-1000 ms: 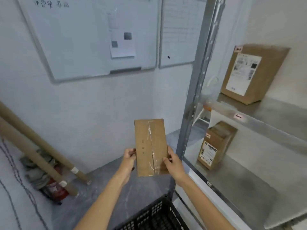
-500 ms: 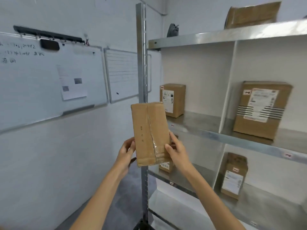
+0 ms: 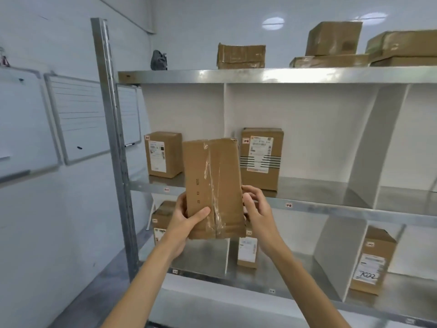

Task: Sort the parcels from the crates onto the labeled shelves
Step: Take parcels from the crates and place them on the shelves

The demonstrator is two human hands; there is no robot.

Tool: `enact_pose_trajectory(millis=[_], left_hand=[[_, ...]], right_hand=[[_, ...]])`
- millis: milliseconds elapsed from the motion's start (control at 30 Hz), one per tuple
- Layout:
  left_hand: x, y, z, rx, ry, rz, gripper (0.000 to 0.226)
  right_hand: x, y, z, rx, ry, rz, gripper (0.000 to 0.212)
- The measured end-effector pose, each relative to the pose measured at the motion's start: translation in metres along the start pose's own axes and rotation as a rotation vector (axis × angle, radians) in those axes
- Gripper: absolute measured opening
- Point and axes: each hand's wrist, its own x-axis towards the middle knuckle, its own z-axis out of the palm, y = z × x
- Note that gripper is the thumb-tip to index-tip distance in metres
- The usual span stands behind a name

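Holding parcel (image 3: 212, 188) upright in mid-air, off every shelf, in front of the middle shelf (image 3: 319, 189) front edge, roughly in line with the divider (image 3: 225, 110) between the two leftmost compartments. Gripped low on its left edge by left hand (image 3: 184, 223), thumb flat across the front face. Pinched at the right edge by right hand (image 3: 257, 209), fingers curled round the side. Taped seam side facing the camera, no address label in view, so cannot tell target compartment from here.

Handling, as a guess:
- Probably light: carried on fingertips and one thumb.
- Looks stiff, plain cardboard, bottom edge slightly crushed.
- Tape strip down the middle wrinkled and glossy, likely slick.
- Best gripped on bare cardboard at the side edges, low to mid height, clear of the tape.
- Not obviously fragile; contents unknown.

Likely needs turning over to find a label before matching to a shelf tag (image 3: 288, 205).
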Motion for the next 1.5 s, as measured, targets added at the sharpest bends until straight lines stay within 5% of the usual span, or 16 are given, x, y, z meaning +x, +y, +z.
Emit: enact_pose_trajectory(millis=[133, 267, 500, 667, 767, 900, 1033, 1167, 1267, 1367, 1433, 1500], left_hand=[[0.0, -0.006, 0.044, 0.088, -0.09, 0.011, 0.076], [-0.006, -0.012, 0.087, 0.185, -0.161, 0.072, 0.078], [-0.004, -0.029, 0.133, 0.08, -0.148, 0.111, 0.034], [0.005, -0.027, 0.146, 0.096, -0.214, 0.038, 0.127], [0.008, -0.025, 0.152, 0.073, -0.289, -0.02, 0.144], [0.012, -0.034, 0.154, 0.105, -0.324, -0.069, 0.126], [0.004, -0.034, 0.162, 0.06, -0.473, -0.122, 0.071], [0.001, -0.033, 0.165, -0.064, -0.433, -0.185, 0.095], [0.002, -0.032, 0.158, -0.193, -0.425, -0.237, 0.072], [0.001, -0.029, 0.156, -0.237, -0.49, -0.277, 0.081], [0.003, -0.029, 0.155, -0.253, -0.521, -0.288, 0.095], [0.006, -0.028, 0.15, -0.254, -0.525, -0.275, 0.093]], right_hand=[[-0.006, -0.004, -0.045, -0.031, 0.061, 0.033, 0.016], [-0.016, -0.008, -0.082, -0.103, 0.113, 0.042, 0.044], [-0.025, -0.005, -0.133, -0.06, 0.21, 0.031, 0.054], [-0.027, -0.005, -0.153, 0.049, 0.215, 0.045, 0.051], [-0.03, -0.003, -0.158, 0.062, 0.223, 0.06, 0.054], [-0.032, -0.005, -0.158, 0.01, 0.268, 0.043, 0.054], [-0.035, -0.011, -0.151, -0.139, 0.295, -0.022, 0.053], [-0.036, -0.017, -0.145, -0.226, 0.237, -0.055, 0.046], [-0.031, -0.024, -0.157, -0.125, 0.239, -0.034, 0.028], [-0.018, -0.029, -0.173, -0.193, 0.314, 0.042, 0.055], [-0.013, -0.035, -0.179, -0.106, 0.208, 0.192, 0.084], [-0.014, -0.037, -0.185, -0.073, 0.083, 0.24, 0.08]])
